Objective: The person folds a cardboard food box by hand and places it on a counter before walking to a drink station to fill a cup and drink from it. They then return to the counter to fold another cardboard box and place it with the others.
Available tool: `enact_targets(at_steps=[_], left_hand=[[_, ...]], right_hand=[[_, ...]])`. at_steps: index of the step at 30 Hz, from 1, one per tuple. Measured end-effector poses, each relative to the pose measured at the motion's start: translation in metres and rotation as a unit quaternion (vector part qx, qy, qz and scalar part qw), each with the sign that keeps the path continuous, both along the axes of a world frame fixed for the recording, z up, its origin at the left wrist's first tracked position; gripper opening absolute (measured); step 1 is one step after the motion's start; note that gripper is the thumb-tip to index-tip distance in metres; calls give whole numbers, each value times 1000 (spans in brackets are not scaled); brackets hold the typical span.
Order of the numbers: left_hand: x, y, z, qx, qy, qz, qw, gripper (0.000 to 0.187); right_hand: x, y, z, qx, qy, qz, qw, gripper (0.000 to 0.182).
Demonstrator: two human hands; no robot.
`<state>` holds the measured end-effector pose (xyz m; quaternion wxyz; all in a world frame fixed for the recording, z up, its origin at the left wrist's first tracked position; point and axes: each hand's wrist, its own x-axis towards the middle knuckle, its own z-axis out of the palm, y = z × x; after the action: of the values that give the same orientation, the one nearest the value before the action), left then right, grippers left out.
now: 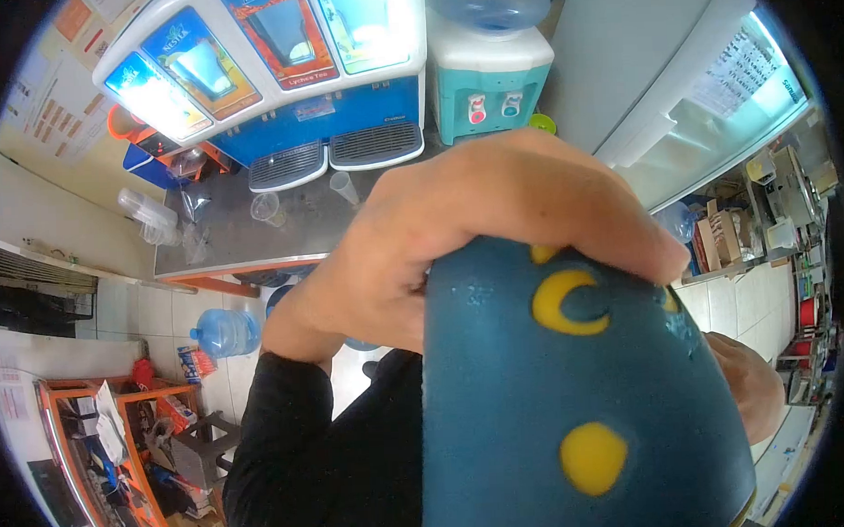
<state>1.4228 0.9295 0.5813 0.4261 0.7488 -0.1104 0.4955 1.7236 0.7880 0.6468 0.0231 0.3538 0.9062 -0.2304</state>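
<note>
So the whole middle and lower right of the frame is taken up by a big blue cup point(575, 397) held super close to the camera. It's a deep teal-blue with a slightly speckled surface, a yellow crescent moon near its upper part and a yellow round dot lower down, plus a couple of yellow bits peeking out right under the hand.

The left hand point(477, 234) is clamped over the upper end of the blue cup, fingers point(616, 229) curled tight across it and reaching to the right side, so that hand is closed around it, no gap. A black sleeve point(298, 454) runs down from its wrist to the lower left.

The right hand point(751, 382) only pokes out from behind the cup at the right edge. It looks like it's touching the cup's side, but I honestly can't tell whether those fingers are gripping or just resting, most of it is hidden.

Behind all that, in the upper left, a drink dispenser point(276, 73) sits on a grey desk point(244, 232); its panels read "NESTEA" I think, the print is small and warped. Beside it, upper centre, a water cooler point(490, 75) with a pink and a blue tap. A few clear plastic cups point(264, 206) stand on the desk, and a blue water jug point(225, 333) is on the tiled floor at the left.
</note>
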Motion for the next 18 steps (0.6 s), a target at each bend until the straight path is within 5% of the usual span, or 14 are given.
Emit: enact_targets(at_steps=[13, 16, 18], left_hand=[[-11, 2, 8, -1, 76, -33, 997, 30], [-5, 1, -1, -6, 55, -20, 998, 29], [11, 0, -10, -32, -94, -28, 995, 39]], right_hand=[[1, 0, -4, -6, 9, -5, 1000, 93], [1, 0, -4, -10, 6, -5, 1000, 94], [2, 0, -4, -18, 3, -12, 1000, 94]])
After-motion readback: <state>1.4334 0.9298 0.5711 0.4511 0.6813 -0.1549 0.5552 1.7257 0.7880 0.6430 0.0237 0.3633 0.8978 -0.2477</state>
